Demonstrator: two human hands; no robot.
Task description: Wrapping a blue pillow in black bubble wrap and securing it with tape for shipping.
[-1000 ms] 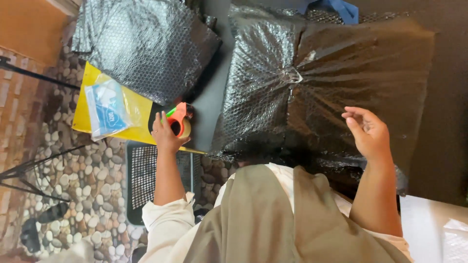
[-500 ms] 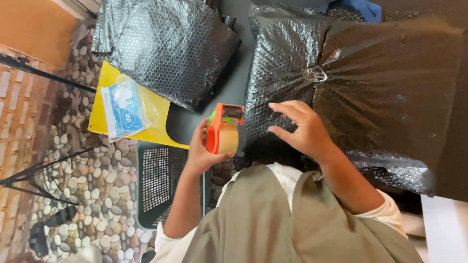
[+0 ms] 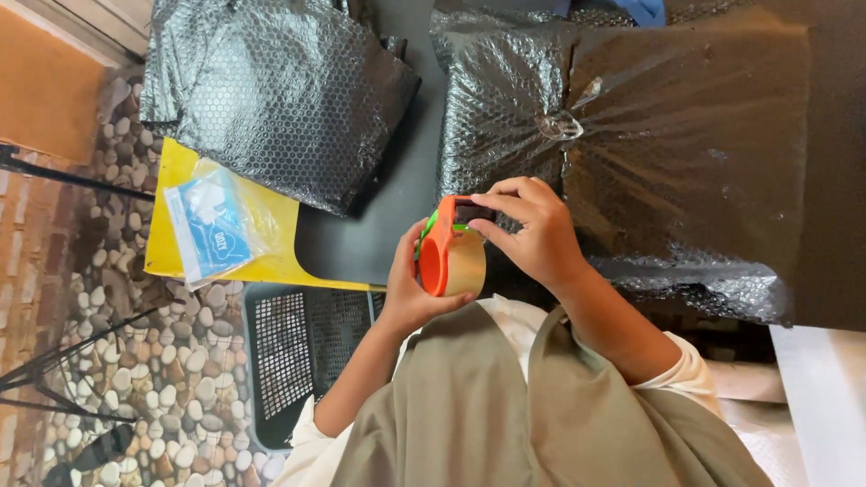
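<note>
My left hand (image 3: 408,290) is wrapped around an orange tape dispenser (image 3: 439,254) with a roll of brown tape (image 3: 467,266), held up in front of my chest. My right hand (image 3: 534,233) pinches the top of the dispenser with its fingertips, by the green part. Just behind both hands lies a large parcel wrapped in black bubble wrap (image 3: 631,153), its film gathered into a knot (image 3: 559,124) near the middle. The parcel rests on a dark table (image 3: 397,216).
A second black bubble-wrapped bundle (image 3: 271,90) lies at the back left, partly over a yellow board (image 3: 262,243) that carries a clear bag with a blue card (image 3: 212,225). A black mesh basket (image 3: 307,352) stands on the pebble floor (image 3: 135,361) at my left.
My left hand lifted the tape dispenser off the table edge and brought it in front of me. My right hand moved left from the parcel onto the dispenser's top.
</note>
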